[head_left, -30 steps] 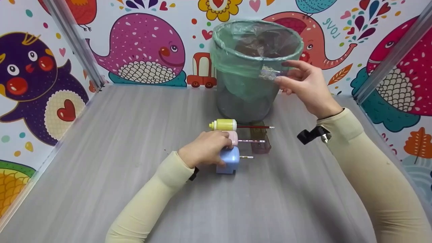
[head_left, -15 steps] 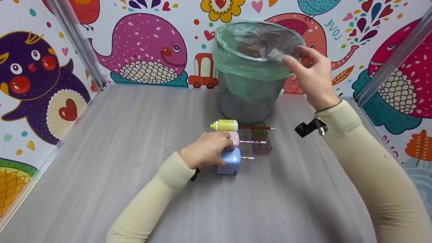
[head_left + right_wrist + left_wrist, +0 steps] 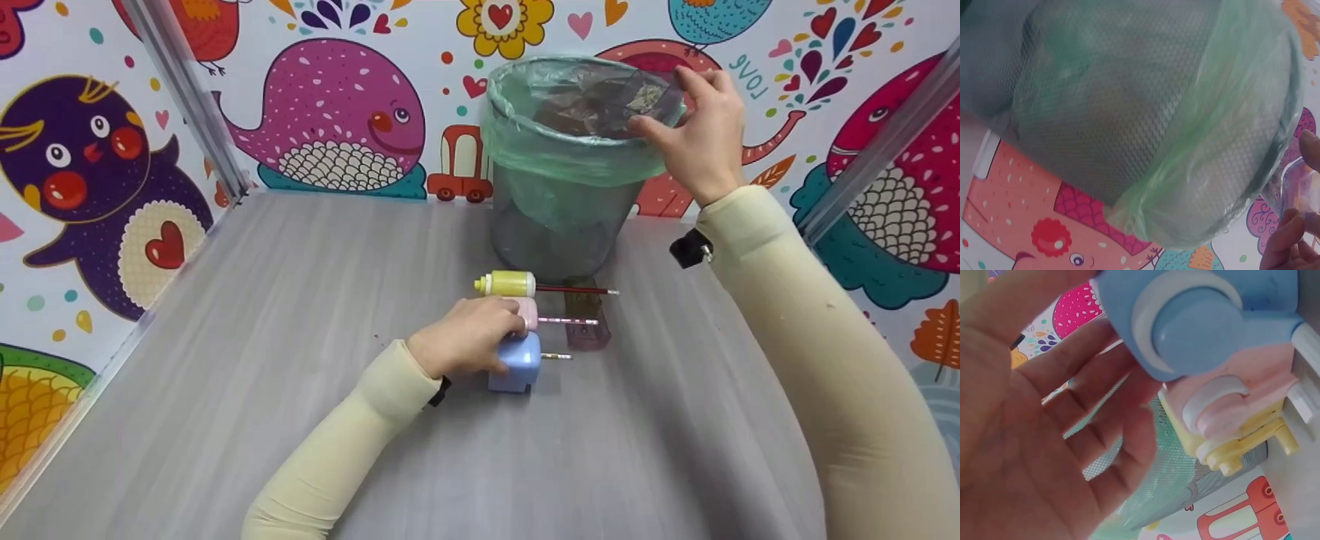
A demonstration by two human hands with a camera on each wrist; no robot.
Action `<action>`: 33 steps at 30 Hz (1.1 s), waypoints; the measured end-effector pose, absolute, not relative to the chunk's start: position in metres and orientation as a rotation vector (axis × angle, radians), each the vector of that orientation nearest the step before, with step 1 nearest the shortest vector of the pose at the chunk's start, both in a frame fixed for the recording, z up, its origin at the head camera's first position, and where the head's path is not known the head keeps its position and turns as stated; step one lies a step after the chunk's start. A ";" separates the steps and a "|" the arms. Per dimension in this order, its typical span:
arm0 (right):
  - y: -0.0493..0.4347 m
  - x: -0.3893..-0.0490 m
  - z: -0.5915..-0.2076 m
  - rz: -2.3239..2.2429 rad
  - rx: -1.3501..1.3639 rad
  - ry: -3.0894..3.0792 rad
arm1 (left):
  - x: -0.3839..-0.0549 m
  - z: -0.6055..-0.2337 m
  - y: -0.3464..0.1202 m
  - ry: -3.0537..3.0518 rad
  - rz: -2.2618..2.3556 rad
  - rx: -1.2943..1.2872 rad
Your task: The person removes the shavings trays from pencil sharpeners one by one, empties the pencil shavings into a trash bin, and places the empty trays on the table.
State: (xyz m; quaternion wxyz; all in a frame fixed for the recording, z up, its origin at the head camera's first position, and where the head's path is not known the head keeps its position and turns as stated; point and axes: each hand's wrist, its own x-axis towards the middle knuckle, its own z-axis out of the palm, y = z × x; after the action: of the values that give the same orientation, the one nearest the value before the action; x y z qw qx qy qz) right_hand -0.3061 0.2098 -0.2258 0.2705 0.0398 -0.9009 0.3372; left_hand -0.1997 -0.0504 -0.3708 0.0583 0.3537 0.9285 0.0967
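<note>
Three crank pencil sharpeners stand side by side, a pencil in each: a blue pencil sharpener [image 3: 519, 361], a pink pencil sharpener [image 3: 529, 313] and a yellow pencil sharpener [image 3: 510, 283]. My left hand [image 3: 469, 335] grips the blue one, thumb on its near side and fingers over its far side. The left wrist view shows its crank [image 3: 1199, 332] beside the palm. With thumb and fingers my right hand [image 3: 705, 135] pinches a clear shavings drawer [image 3: 646, 96] at the bin's rim, tilted, with pale pencil shavings inside. In the right wrist view the drawer [image 3: 1300, 185] shows only partly.
A mesh trash bin [image 3: 551, 236] with a green liner [image 3: 570, 161] stands at the back, right of the middle. Two tinted see-through drawers [image 3: 589, 334] lie on the grey table [image 3: 337, 300] behind the pencils. Printed wall panels enclose the back and sides.
My right hand has lifted the clear drawer from in front of the bin up to its rim and tilted it. The left hand has stayed on the blue pencil sharpener.
</note>
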 end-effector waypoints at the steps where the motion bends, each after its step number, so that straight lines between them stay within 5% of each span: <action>1: 0.211 -0.307 -0.225 0.881 0.102 -2.444 | -0.200 -0.371 -0.050 2.808 0.297 1.067; 33: 0.195 -0.315 -0.207 0.124 0.386 -2.592 | -0.198 -0.373 -0.050 2.809 0.310 1.086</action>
State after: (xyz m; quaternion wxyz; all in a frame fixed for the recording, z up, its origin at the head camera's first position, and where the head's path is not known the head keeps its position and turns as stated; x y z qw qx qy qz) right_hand -0.3151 0.1948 -0.2065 0.2560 0.1422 -0.9551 0.0455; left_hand -0.1984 -0.0500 -0.3730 0.0569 0.3582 0.9263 0.1023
